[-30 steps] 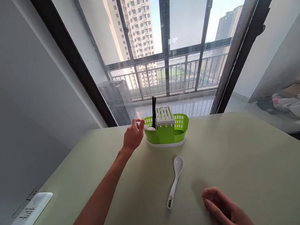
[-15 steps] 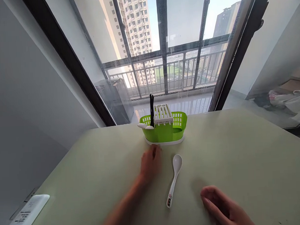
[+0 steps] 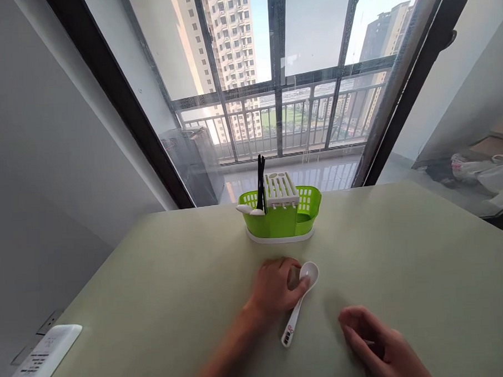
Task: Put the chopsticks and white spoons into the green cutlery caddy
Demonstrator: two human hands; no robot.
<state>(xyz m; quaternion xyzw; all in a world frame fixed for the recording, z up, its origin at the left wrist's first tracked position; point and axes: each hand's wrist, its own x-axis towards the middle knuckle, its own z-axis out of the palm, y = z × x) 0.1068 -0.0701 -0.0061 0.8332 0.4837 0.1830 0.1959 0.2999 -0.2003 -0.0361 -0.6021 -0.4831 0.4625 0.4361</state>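
A white ceramic spoon (image 3: 301, 301) lies on the pale green table (image 3: 405, 270), bowl end away from me. My left hand (image 3: 276, 290) rests over the spoon's neck, fingers curled around it just below the bowl. My right hand (image 3: 379, 347) lies loosely curled on the table to the right of the spoon's handle, holding nothing. Behind stands a green cutlery caddy (image 3: 282, 215) with a white slotted insert, black chopsticks (image 3: 260, 183) upright in it and another white spoon (image 3: 249, 210) hanging over its left rim.
A white power strip (image 3: 36, 360) lies at the table's left front edge. Large glass doors (image 3: 280, 76) with black frames stand just behind the table. Bags lie on the floor at the far right (image 3: 480, 173).
My left hand drew back from the caddy's left rim, came down the table and closed on the loose spoon's neck. My right hand stayed put.
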